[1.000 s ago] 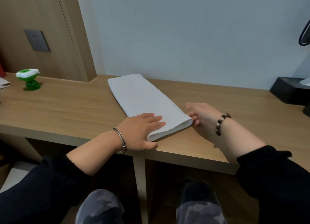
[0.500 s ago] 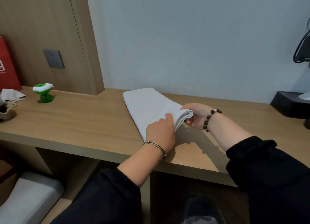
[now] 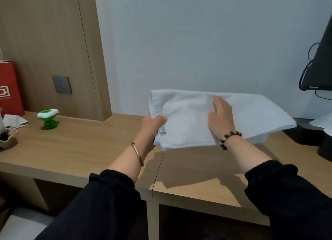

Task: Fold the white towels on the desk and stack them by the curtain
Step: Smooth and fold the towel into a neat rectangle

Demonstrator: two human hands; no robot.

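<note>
Head view: green gadget point(image 3: 48, 121) and red bag point(image 3: 9, 89) left of towel point(image 3: 188, 128)

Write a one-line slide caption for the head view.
The left hand grips one edge of the folded white towel, the right hand flat on top, above the wooden desk.

L grip point(image 3: 152, 126) is holding the towel point(image 3: 188, 124) by its left edge over the bench point(image 3: 80, 150); R grip point(image 3: 221, 117) is lying on top, mid-towel. Far left at bench rear a bag point(image 3: 9, 89) is standing, w/ a small stand point(image 3: 48, 120) sitting to its right. A socket point(image 3: 62, 84) is sitting on the panel point(image 3: 45, 42) behind. A box point(image 3: 301, 132) is resting at bench's right end.
</note>
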